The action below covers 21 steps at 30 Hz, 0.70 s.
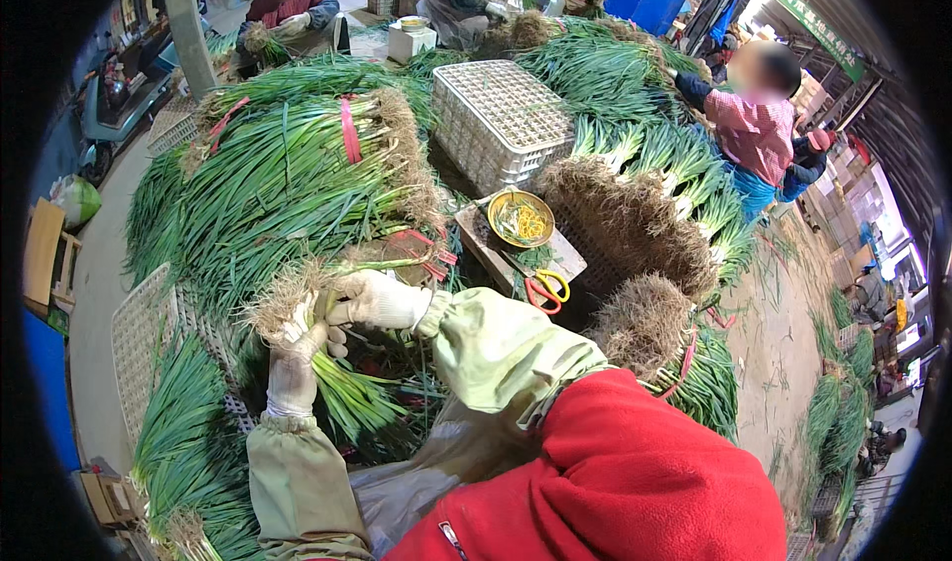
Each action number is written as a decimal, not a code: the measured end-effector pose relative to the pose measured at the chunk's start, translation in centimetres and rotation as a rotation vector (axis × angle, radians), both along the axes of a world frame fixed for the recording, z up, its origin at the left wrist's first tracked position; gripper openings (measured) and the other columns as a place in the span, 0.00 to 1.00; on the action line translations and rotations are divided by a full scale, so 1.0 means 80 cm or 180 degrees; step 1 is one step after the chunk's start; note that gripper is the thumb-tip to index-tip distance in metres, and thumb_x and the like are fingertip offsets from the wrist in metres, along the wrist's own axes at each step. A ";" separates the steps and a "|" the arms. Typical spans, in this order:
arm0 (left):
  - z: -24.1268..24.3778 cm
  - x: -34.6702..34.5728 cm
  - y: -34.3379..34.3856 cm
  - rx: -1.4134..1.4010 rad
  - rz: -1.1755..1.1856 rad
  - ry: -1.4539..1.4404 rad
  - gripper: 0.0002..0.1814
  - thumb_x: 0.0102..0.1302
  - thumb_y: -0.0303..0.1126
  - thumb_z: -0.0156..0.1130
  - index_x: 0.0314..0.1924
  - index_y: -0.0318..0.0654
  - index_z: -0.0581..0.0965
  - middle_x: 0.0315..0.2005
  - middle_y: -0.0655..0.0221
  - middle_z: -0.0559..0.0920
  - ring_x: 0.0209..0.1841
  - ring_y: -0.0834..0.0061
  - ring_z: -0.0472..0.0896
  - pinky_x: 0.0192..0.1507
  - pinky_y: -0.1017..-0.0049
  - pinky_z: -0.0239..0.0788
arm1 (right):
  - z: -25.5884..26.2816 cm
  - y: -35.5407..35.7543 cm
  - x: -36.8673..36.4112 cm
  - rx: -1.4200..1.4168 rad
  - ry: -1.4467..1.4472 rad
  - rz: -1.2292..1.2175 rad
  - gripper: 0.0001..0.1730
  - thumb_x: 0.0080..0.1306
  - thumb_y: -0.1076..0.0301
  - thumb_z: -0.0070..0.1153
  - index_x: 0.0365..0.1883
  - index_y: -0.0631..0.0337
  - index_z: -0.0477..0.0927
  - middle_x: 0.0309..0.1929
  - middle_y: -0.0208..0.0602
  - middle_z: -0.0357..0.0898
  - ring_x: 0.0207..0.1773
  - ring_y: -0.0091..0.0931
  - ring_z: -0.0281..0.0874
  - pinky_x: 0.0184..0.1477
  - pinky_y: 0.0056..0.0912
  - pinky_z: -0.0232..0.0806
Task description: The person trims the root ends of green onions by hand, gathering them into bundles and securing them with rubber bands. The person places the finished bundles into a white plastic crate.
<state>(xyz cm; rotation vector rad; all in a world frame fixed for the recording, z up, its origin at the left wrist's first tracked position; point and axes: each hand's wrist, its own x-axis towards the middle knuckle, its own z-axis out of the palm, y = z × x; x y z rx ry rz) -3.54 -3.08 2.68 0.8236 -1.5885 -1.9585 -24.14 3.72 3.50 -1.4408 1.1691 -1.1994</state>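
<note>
My left hand (296, 360), in a worn whitish glove, grips a bunch of green onions (349, 394) just below its roots, which point up and left while the leaves hang down to the right. My right hand (381, 301), in a white knit glove, is at the bunch's white stems, its fingers bent around a stalk; its exact hold is partly hidden. Beyond my hands lies a large heap of green onions (275, 167) with red ties. A yellow bowl (521, 219) of yellow rubber bands stands on a small bench (476, 230), near scissors (547, 291) with red and yellow handles.
Upturned white plastic crates (502, 107) stand ahead. Root-out bundles (632, 219) are stacked at right, with a tied bundle (647, 330) nearer me. More leaves (182, 412) lie beside a crate (141, 345) at left. A co-worker (751, 122) stands at right; another person (290, 22) sits ahead.
</note>
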 end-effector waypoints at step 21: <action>-0.007 0.004 0.000 -0.0483 0.0164 -0.0370 0.08 0.72 0.30 0.60 0.46 0.33 0.79 0.31 0.68 0.83 0.31 0.75 0.82 0.38 0.72 0.76 | -0.011 -0.015 -0.014 0.0669 -0.2670 -0.0308 0.11 0.72 0.65 0.58 0.45 0.62 0.77 0.26 0.27 0.71 0.23 0.18 0.64 0.26 0.23 0.59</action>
